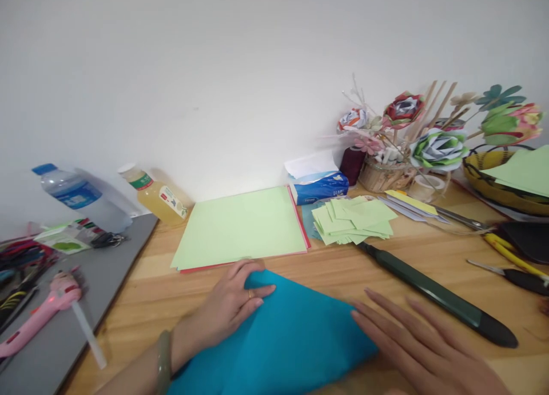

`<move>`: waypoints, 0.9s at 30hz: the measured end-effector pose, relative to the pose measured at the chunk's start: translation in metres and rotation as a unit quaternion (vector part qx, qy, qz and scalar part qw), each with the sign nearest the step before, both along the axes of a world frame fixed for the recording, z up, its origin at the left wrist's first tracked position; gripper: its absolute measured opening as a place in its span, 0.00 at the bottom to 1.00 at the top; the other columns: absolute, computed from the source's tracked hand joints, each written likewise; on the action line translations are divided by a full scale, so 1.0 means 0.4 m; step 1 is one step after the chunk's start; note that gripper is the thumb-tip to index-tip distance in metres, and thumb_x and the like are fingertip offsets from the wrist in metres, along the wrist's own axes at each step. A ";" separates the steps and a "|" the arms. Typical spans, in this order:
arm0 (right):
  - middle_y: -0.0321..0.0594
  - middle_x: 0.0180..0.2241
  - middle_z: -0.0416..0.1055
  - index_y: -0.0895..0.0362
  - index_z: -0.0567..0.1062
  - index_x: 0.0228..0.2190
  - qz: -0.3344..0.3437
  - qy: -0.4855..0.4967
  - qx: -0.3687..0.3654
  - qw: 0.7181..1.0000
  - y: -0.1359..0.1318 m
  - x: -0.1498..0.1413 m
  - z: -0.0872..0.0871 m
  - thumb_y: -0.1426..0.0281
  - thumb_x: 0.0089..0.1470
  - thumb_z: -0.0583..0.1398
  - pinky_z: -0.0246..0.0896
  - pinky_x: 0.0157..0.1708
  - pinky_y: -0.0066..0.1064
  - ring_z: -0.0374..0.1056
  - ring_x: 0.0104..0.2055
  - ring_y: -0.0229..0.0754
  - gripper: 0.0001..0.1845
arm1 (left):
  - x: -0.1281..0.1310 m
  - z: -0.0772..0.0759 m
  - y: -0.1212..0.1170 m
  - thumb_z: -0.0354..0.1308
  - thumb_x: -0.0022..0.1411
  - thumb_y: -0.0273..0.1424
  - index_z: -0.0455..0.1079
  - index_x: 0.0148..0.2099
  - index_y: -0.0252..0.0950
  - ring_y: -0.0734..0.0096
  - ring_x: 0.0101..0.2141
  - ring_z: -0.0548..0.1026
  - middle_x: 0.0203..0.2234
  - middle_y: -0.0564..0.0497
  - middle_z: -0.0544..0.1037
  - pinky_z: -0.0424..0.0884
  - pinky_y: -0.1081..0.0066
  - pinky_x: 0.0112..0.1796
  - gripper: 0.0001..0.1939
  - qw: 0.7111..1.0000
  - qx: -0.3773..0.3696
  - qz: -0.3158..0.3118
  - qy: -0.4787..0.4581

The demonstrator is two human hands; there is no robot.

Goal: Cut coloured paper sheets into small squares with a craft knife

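A sheet of blue paper (pixel 295 338) lies on the wooden table close to me, with what looks like a folded slanting edge facing away. My left hand (pixel 240 300), with a ring and a green bangle, grips its far corner, fingers around the tip. At the sheet's right edge my right hand (pixel 420 340) is flat with fingers stretched out, the fingertips touching the paper and slightly blurred. Just beyond the blue sheet sits a stack of light green paper (pixel 242 226), with red and pink sheets showing underneath.
Cut green slips (pixel 351 218) lie near a blue tissue pack (pixel 321 186). A dark green pen-shaped tool (pixel 433 289) lies right. Paper flowers (pixel 440 149) and a yellow basket (pixel 489 160) stand behind. Leftward are a pink glue gun (pixel 43 312), juice bottle (pixel 156 195) and water bottle (pixel 79 195).
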State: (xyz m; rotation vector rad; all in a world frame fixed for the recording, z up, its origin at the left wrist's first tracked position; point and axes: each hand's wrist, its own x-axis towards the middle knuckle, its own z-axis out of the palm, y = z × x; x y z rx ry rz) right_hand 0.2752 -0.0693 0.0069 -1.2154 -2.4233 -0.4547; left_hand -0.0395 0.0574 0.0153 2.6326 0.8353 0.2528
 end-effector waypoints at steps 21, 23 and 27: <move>0.42 0.61 0.49 0.55 0.51 0.61 0.117 0.053 -0.329 0.936 0.193 -0.175 0.000 0.61 0.62 0.45 0.36 0.61 0.48 0.42 0.64 0.43 0.27 | 0.018 0.025 0.012 0.48 0.66 0.37 0.68 0.53 0.44 0.63 0.49 0.61 0.47 0.47 0.66 0.62 0.60 0.51 0.16 1.000 0.006 -0.006 -0.005; 0.41 0.62 0.48 0.54 0.51 0.61 0.109 0.045 -0.330 0.936 0.191 -0.175 0.001 0.60 0.62 0.45 0.36 0.61 0.48 0.40 0.64 0.44 0.27 | 0.020 0.028 0.018 0.51 0.64 0.40 0.67 0.54 0.44 0.63 0.49 0.62 0.47 0.47 0.66 0.62 0.61 0.50 0.18 1.000 0.001 -0.010 0.002; 0.40 0.63 0.45 0.53 0.50 0.61 0.109 0.031 -0.324 0.939 0.188 -0.172 0.001 0.58 0.62 0.45 0.34 0.61 0.48 0.37 0.65 0.44 0.29 | 0.012 0.030 0.028 0.57 0.58 0.44 0.64 0.57 0.45 0.61 0.50 0.61 0.49 0.47 0.63 0.61 0.60 0.51 0.26 0.999 0.000 -0.034 0.017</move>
